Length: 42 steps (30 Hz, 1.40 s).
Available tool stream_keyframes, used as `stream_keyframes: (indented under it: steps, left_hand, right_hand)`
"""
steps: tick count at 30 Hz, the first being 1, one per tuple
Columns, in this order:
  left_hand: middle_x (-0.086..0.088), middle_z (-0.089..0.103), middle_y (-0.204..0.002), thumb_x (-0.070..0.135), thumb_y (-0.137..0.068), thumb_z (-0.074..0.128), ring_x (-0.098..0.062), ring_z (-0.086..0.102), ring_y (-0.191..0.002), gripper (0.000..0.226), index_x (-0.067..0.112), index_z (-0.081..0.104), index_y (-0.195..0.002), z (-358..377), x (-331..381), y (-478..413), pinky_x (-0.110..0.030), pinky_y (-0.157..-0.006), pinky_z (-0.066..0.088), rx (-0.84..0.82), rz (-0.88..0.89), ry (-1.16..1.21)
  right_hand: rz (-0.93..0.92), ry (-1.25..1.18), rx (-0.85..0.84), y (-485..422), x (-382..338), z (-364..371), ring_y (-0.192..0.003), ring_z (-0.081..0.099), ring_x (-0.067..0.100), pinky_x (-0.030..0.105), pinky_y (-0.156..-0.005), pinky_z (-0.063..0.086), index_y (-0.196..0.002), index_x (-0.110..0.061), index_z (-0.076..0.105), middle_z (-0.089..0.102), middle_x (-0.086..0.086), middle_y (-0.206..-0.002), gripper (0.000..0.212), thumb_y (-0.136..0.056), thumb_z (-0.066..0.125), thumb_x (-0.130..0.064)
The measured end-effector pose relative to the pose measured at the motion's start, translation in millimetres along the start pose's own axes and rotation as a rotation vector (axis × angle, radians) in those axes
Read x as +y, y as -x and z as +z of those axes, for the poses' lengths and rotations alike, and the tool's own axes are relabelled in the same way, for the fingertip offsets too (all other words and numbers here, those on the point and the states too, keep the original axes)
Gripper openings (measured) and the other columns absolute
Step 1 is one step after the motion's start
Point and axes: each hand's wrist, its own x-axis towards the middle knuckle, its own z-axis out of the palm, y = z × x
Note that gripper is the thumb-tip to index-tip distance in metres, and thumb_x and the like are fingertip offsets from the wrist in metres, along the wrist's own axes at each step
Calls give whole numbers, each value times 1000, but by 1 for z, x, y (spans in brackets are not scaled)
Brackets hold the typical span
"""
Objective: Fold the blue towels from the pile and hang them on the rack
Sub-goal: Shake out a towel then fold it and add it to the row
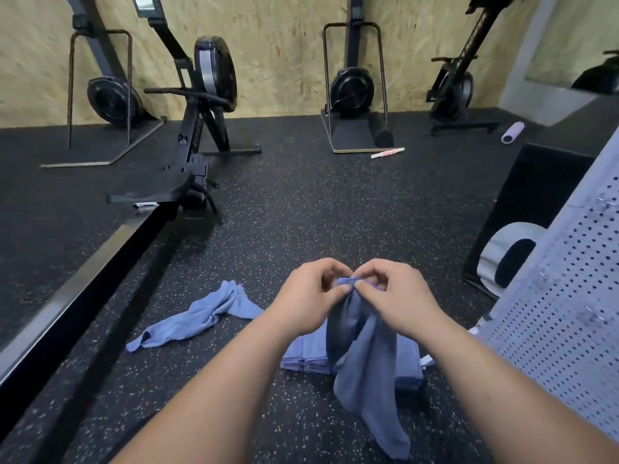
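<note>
Left grip (306, 296), right grip (398, 294): towel (365, 373) vertical

The black speckled rubber floor (301, 202) carries a crumpled blue towel (201, 316) near left and a stack of folded blue towels (308, 356) just right of it. Rowing machines (201, 135) stand far and left, with a pink stick (388, 153) far centre and a lilac roller (512, 132) and black box (529, 202) at right.

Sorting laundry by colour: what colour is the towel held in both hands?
The towel is plain blue; head view.
</note>
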Motion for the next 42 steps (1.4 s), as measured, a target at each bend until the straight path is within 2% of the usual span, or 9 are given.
stream_keyframes:
  steps: [8, 12, 18, 21, 25, 29, 34, 39, 42]
  left_hand:
    - [10, 72, -77, 33, -94, 79, -6, 63, -69, 11, 31, 71, -86, -6, -10, -2, -36, -74, 57, -23, -21, 0]
    - [11, 70, -72, 32, -96, 78, -1, 58, -63, 12, 32, 73, -85, -5, -13, -4, -20, -63, 47, 72, -31, -23]
    - [16, 65, -69, 30, -95, 76, -2, 57, -64, 14, 32, 72, -82, -14, -20, -16, -16, -61, 40, 257, -72, -56]
    - [14, 67, -72, 33, -96, 74, -2, 59, -66, 14, 29, 71, -83, -29, -26, -23, -22, -66, 44, 415, -141, -82]
    - [15, 71, -77, 34, -97, 72, -7, 66, -76, 15, 26, 72, -84, -47, -38, -26, -31, -77, 52, 569, -238, -94]
    - [11, 72, -76, 31, -93, 76, -6, 65, -70, 5, 31, 74, -89, -33, -38, -24, -30, -74, 52, 379, -244, -65]
    - [14, 69, -72, 27, -97, 76, -3, 60, -65, 34, 36, 70, -129, 2, -12, -15, -29, -72, 51, -64, -39, 89]
    - [16, 64, -69, 33, -101, 73, -3, 52, -64, 5, 32, 77, -99, 20, -5, -13, -29, -66, 47, -109, -2, 59]
    - [17, 64, -68, 31, -99, 73, -1, 54, -62, 11, 32, 74, -88, 17, -6, -14, -27, -66, 47, -66, -19, -3]
  right_hand:
    - [-5, 109, -137, -14, 20, -11, -66, 62, 3, 28, -69, 52, -86, -38, 75, 73, -18, -77, 8, -89, 79, -32]
    - [-14, 74, -202, -17, 27, -13, -59, 55, 1, 24, -62, 45, -84, -33, 76, 72, -15, -72, 9, -90, 81, -35]
    - [30, -14, -274, -24, 34, -24, -58, 56, 9, 22, -58, 48, -84, -25, 75, 71, 3, -74, 15, -95, 78, -35]
    - [48, -7, -297, -27, 39, -41, -56, 53, 9, 17, -55, 44, -85, -25, 75, 65, -7, -65, 15, -97, 76, -33]
    - [75, 114, -217, -30, 54, -61, -50, 51, 6, 26, -57, 42, -83, -28, 75, 65, -8, -63, 16, -96, 76, -37]
    - [54, 194, -144, -22, 55, -57, -54, 55, 3, 29, -60, 45, -80, -34, 74, 69, -10, -66, 16, -95, 76, -39]
    - [-81, 129, -190, -12, 25, -32, -67, 64, 6, 31, -70, 52, -86, -37, 76, 71, -16, -73, 9, -94, 76, -41]
    - [-98, 73, -209, -13, 21, -28, -67, 63, 3, 29, -68, 53, -87, -36, 77, 72, -18, -75, 9, -93, 77, -42]
    - [-61, 43, -236, -15, 29, -30, -64, 64, 8, 36, -69, 58, -88, -34, 76, 74, -14, -77, 9, -93, 78, -40]
